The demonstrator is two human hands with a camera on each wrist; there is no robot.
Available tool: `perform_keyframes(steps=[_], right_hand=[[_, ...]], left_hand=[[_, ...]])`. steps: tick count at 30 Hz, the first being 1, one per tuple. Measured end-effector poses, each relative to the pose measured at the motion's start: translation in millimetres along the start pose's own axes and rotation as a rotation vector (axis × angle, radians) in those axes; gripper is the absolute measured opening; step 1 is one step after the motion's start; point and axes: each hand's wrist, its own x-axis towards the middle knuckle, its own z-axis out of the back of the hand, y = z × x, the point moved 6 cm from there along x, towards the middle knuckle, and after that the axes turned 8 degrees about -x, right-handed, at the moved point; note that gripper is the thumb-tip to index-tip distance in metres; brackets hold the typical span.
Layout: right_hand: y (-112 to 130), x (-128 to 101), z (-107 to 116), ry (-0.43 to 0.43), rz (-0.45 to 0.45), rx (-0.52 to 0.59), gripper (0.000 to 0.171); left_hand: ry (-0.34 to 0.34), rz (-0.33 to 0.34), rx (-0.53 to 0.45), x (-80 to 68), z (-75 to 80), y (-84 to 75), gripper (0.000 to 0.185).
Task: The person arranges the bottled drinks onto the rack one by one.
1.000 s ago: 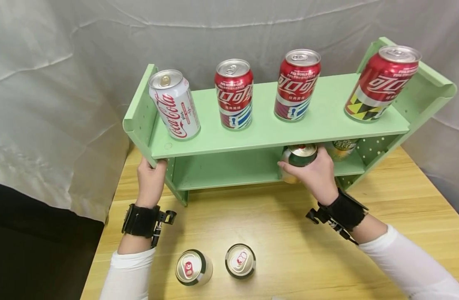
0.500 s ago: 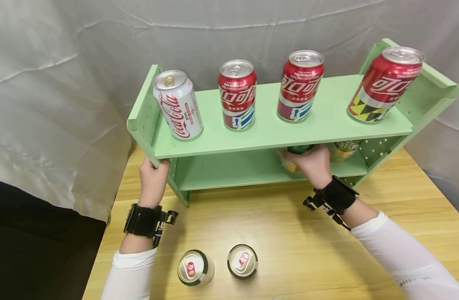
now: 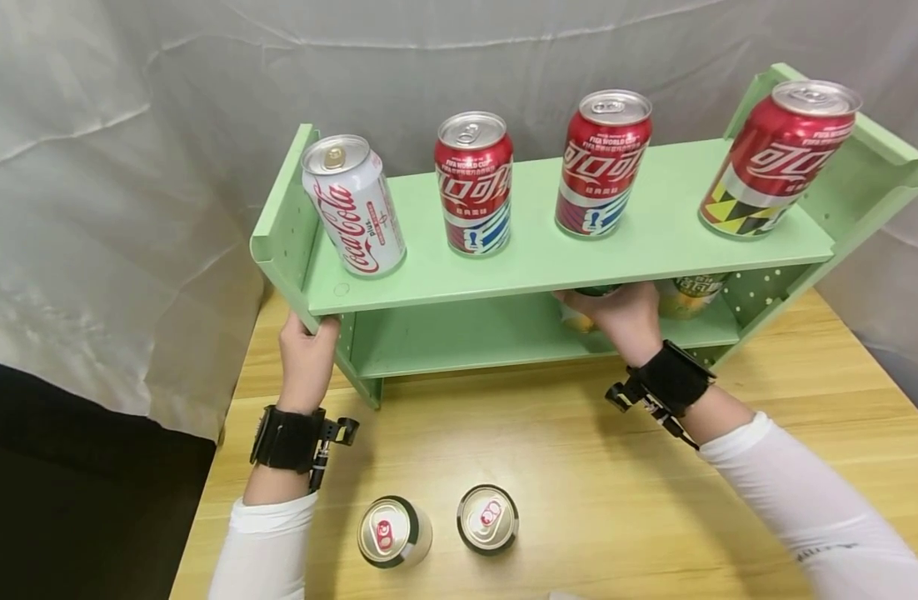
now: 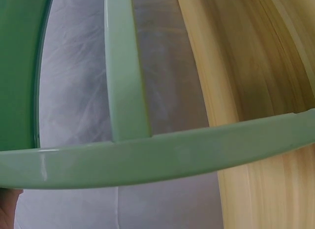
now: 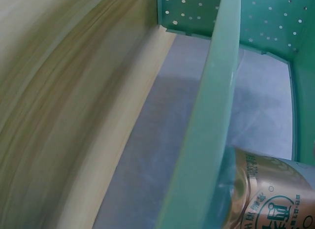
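A pale green two-tier shelf rack stands on the wooden table. My left hand grips the lower front of its left side panel. Under the upper shelf, my right hand holds a green and gold drink can, whose top is mostly hidden by the upper board. The right wrist view shows a gold printed can at the shelf's front lip. Right of that hand, another green and gold can stands on the lower shelf.
On the upper shelf stand a white Coca-Cola can and three red cola cans. Two cans with gold lids, a left one and a right one, stand on the table in front. A grey cloth hangs behind.
My right hand has pushed the can deeper onto the lower shelf, so the upper board hides more of it. My left hand stays on the side panel.
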Motion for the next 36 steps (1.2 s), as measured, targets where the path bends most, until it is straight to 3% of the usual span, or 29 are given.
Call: perform_keyframes(steps=[8,12,17,21,29,36], right_hand=[[-1.7,-2.4,-1.9,0.058,-0.013,-0.008,0.08],[-12.5,-5.6,-3.7,0.115,-0.055,0.017,0.078],[-34.0,-9.6,-2.9,0.131,-0.126,0.048,0.082],[-35.5,-17.7,1.6,0.135,-0.156,0.076,0.091],[-30.0,-34.7,16.4,0.139,-0.122,0.028,0.088],[-103.3,-48.5,13.8,0.13,0.004,0.13,0.093]], left_hand=[[-0.006,0.01,0.001,-3.6,1.4,1.5,0.032],[-0.013,0.014,0.006,-5.6,3.0,3.0,0.031],[-0.01,0.014,0.014,-4.7,3.3,2.4,0.031],[-0.006,0.01,0.021,-3.4,3.2,1.7,0.031],[-0.01,0.009,0.029,-1.8,4.2,0.5,0.033],[-0.002,0.011,0.019,-1.2,1.6,-1.1,0.033]])
